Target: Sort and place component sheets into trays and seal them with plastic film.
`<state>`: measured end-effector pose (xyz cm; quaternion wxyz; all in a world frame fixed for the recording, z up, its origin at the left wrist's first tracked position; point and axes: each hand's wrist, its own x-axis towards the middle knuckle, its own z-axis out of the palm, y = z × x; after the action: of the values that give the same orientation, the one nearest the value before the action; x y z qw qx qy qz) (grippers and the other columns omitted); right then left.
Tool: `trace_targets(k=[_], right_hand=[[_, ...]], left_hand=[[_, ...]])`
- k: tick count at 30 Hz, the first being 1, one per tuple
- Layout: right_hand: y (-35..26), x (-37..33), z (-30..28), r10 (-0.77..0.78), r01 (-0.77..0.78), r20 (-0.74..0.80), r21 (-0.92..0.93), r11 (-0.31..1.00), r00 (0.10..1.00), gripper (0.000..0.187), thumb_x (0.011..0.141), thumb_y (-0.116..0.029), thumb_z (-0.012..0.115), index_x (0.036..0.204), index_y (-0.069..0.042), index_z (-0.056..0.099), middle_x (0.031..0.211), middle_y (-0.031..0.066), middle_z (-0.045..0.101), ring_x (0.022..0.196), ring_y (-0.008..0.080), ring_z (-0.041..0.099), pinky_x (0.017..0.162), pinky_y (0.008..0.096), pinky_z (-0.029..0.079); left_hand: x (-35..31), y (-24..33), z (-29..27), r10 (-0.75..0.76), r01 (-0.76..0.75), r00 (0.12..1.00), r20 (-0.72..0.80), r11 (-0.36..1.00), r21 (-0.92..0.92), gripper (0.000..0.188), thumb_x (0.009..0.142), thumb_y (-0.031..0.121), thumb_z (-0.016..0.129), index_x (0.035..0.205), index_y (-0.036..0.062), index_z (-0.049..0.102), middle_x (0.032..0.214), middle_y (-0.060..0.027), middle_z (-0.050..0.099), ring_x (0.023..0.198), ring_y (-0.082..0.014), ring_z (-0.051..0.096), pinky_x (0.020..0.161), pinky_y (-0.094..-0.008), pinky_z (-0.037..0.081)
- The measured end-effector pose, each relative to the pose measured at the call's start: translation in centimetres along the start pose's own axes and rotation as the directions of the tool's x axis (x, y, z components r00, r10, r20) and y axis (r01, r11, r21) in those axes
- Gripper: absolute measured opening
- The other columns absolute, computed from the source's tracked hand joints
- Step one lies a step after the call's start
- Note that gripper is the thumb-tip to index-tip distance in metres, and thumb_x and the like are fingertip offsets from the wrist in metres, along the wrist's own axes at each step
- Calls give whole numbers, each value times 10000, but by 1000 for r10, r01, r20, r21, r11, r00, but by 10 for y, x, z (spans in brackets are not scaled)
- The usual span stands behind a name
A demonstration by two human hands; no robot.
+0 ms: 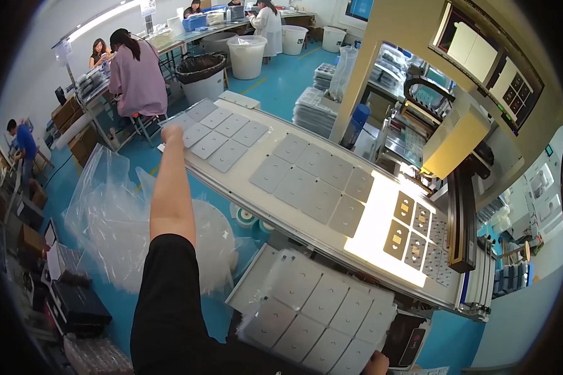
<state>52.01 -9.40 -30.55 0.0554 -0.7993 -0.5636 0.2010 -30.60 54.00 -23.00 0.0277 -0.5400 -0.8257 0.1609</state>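
left arm (171,200) outstretched | left hand (173,134) far forward | right hand (376,364) low, partly visible

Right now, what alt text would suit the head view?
A person's left hand is at the left end of a long table bearing grey panels, partly brightly lit; the right hand is at a corner of nearer panels.

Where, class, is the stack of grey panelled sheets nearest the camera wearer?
In the head view, the stack lies at bottom centre, just below the long machine table, with the right hand at its lower-right edge.
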Motion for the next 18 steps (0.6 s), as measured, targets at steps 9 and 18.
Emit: trace_targets(k=[9, 18], right_hand=[[8, 9, 13, 19, -19, -71, 8, 1000, 997, 320, 994, -293, 662, 1128, -36, 799, 978, 282, 766, 950, 483, 736, 796, 562, 572], [2, 0, 51, 125, -173, -466, -63, 983, 876, 354, 1004, -281, 699, 762, -26, 661, 676, 221, 662, 664, 469, 684, 598, 557, 507]], left_hand=[[-46, 80, 2, -747, 381, 663, 40, 290, -878, 802, 960, 276, 682, 1568, -129, 352, 1653, -269, 418, 1557, -378, 392, 1309, -459, 264], [-159, 134, 4, -488, 297, 852, -191, 750, -591, 821, 1120, 485, 428, 1640, -135, 289, 1733, -288, 323, 1643, -409, 228, 1325, -562, 135]])
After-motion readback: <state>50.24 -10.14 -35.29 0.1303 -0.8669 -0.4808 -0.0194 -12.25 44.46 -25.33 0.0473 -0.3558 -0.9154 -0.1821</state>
